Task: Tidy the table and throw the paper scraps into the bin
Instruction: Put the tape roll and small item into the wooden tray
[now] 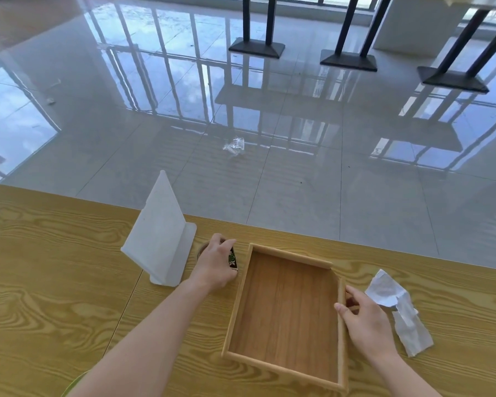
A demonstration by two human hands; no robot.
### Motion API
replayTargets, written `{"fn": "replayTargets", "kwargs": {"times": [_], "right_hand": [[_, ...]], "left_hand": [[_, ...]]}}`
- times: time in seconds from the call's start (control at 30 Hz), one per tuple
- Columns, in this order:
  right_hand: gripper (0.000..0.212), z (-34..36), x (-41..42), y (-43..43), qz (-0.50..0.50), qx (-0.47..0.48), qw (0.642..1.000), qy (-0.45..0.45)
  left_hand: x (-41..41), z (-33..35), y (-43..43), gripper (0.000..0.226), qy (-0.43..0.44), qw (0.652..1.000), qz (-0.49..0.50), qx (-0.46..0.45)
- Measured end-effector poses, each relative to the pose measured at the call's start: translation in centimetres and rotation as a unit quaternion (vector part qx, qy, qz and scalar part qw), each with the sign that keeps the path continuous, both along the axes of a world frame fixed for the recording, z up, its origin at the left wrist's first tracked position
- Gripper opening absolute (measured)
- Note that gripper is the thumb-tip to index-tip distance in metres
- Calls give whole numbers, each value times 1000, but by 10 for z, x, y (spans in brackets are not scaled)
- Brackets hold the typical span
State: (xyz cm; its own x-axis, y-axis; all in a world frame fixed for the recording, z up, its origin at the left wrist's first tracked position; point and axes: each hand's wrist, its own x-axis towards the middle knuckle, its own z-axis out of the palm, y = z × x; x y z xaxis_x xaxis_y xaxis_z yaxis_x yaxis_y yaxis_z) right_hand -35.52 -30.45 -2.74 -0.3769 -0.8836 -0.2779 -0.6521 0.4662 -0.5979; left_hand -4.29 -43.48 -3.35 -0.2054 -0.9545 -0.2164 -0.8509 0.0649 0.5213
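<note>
left hand (216,263): curled round a cup (232,260), mostly hidden, left of tray (236,305)
right hand (364,319): tray's right rim pinched
paper scrap (398,308): crumpled, right of tray

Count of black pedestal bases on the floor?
3: first base top centre, second base to its right, third base near the right edge. Others may lie out of frame.
</note>
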Motion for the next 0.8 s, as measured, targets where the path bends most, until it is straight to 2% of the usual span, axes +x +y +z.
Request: {"fn": "replayTargets", "kwargs": {"times": [0.17,0.27,0.33,0.4,0.5,0.57,0.63,0.8], "right_hand": [[50,4,3,0,2,10,1000,6],[51,5,3,-1,-2,10,1000,0],[52,6,4,-1,-4,11,1000,1],[52,7,5,0,-6,13,1000,2],[52,7,6,0,-5,11,1000,7],[53,7,6,1,-6,10,1000,7],[53,7,6,1,-7,11,1000,7],[54,5,7,2,-11,7,1000,7]], "left_hand": [[5,7,11,85,6,1000,3,-30],[-1,21,21,82,3,994,26,-107],[-13,29,34,82,20,991,1,-136],[-32,31,51,83,20,988,-66,-136],[-54,22,71,82,-71,973,-174,-132],[-59,14,74,79,-132,962,-201,-127],[-59,11,71,78,-156,965,-174,-117],[-55,13,52,71,-139,979,-118,-87]]}}
